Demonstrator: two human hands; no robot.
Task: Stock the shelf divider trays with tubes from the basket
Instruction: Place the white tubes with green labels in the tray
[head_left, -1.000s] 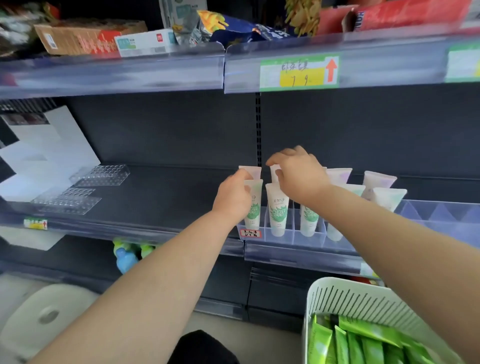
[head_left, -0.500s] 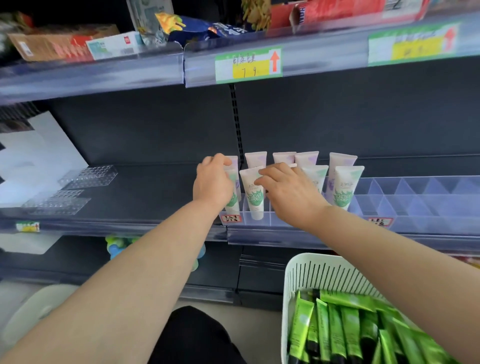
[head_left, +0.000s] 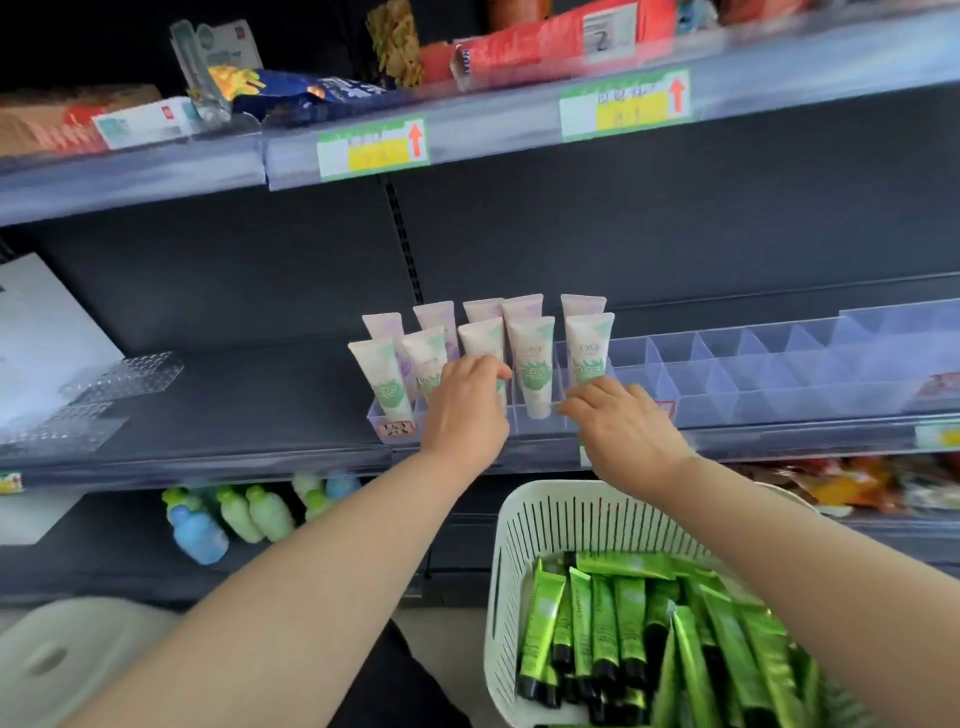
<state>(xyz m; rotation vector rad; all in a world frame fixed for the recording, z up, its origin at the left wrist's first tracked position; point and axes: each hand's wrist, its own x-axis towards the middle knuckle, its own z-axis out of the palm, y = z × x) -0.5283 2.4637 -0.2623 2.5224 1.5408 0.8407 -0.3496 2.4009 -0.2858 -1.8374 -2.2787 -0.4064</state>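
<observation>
White tubes (head_left: 535, 364) are standing upright in two rows at the left end of the divider tray (head_left: 779, 379), along the shelf's (head_left: 234, 395) front edge. The left hand (head_left: 465, 415) is curling its fingers round a front-row tube (head_left: 482, 338). The right hand (head_left: 621, 426) is touching the rightmost tube's (head_left: 589, 340) foot, and whether it is gripping cannot be told. Green tubes (head_left: 628, 618) are lying in the basket (head_left: 571, 514) below the shelf.

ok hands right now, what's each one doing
left hand: closed, fingers curled round a white tube in the tray
right hand: open, fingertips at the tray front, holding nothing
</observation>
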